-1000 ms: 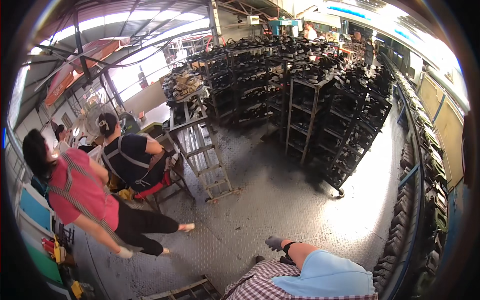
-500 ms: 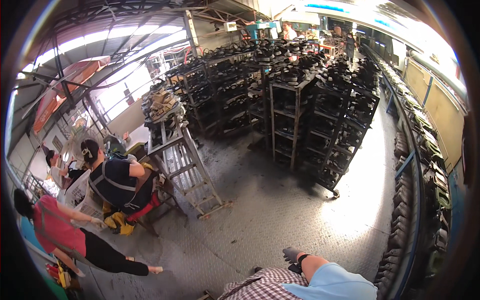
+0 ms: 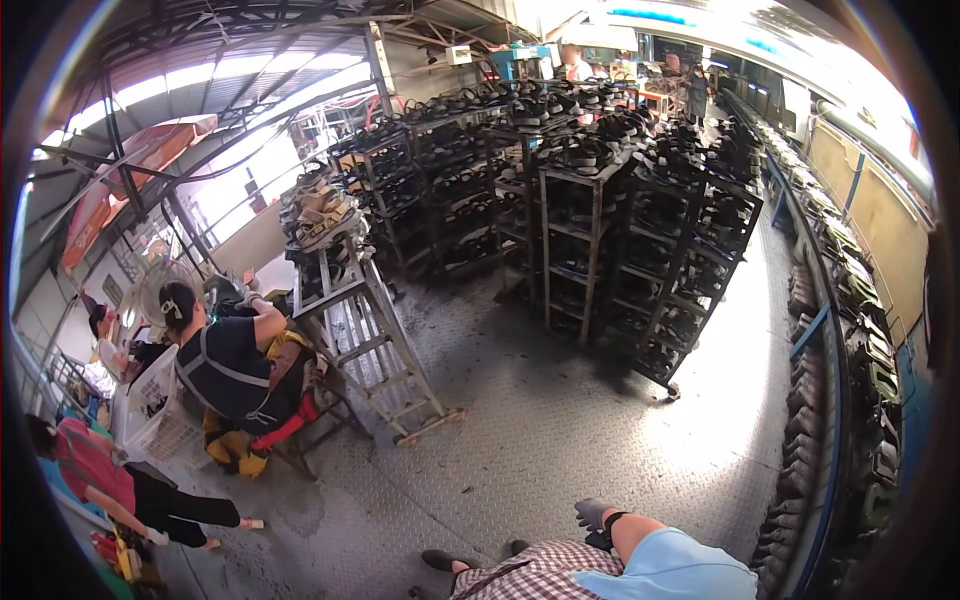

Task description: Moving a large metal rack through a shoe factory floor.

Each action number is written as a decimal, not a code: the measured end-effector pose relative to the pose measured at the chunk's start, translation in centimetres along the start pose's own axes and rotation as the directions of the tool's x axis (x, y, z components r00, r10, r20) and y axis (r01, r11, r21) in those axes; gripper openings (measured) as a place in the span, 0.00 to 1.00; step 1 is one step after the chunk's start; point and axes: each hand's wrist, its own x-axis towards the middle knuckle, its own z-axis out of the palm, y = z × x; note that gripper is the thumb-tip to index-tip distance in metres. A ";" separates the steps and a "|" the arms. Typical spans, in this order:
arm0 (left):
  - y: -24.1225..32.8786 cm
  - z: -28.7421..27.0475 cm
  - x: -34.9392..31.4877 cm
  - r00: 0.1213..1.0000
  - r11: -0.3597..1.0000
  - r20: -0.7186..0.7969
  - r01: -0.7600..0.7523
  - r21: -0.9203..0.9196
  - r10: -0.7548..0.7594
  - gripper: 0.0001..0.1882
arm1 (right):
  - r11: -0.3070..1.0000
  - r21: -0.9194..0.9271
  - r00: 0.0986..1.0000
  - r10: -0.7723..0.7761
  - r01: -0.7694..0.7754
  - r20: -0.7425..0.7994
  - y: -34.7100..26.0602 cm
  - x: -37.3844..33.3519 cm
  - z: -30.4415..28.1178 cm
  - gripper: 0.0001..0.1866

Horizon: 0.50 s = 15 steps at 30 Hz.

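My right hand (image 3: 592, 514) hangs by my side at the lower middle, in a grey glove with a black band round the wrist. Its fingers look loosely apart, with nothing seen in them. The forearm comes out of a light blue sleeve (image 3: 665, 565). Below the wrist is a small black thing (image 3: 599, 540) that I cannot make out. A checked apron (image 3: 535, 572) covers my front, and dark shoes (image 3: 438, 559) show beyond it. My left hand does not show. The nearest thing about me is the patterned metal floor (image 3: 480, 470).
Wheeled racks (image 3: 590, 250) full of dark sandals stand ahead. A metal stand (image 3: 375, 340) holds tan sandals. At left, a seated person (image 3: 225, 355) works beside a white basket (image 3: 165, 410); another person (image 3: 100, 470) walks. A conveyor line (image 3: 800, 250) with moulds runs along the right.
The walking person in pink has moved further left. The seated person's arm has risen toward the bench. My right hand has shifted slightly, and a shoe of mine now shows further left.
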 end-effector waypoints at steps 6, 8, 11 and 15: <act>-0.9 0.0 0.7 1.000 1.000 -0.013 0.009 -0.006 -0.009 0.27 | 0.982 -0.143 0.989 -0.109 0.123 0.099 -1.8 4.9 2.4 0.23; -1.3 -0.3 0.7 1.000 1.000 -0.015 0.016 -0.008 -0.016 0.26 | 0.941 -0.276 0.972 -0.149 0.195 0.179 -2.0 6.5 2.6 0.20; -2.3 -1.1 0.1 0.999 0.999 -0.034 0.026 -0.030 -0.027 0.25 | 0.210 -0.857 0.881 -0.182 0.470 0.438 -2.5 6.5 2.4 0.20; -6.7 -1.9 -1.0 0.994 0.978 -0.070 0.073 -0.195 -0.088 0.23 | 0.990 -0.118 0.967 -0.046 0.078 0.249 -3.0 3.7 3.3 0.28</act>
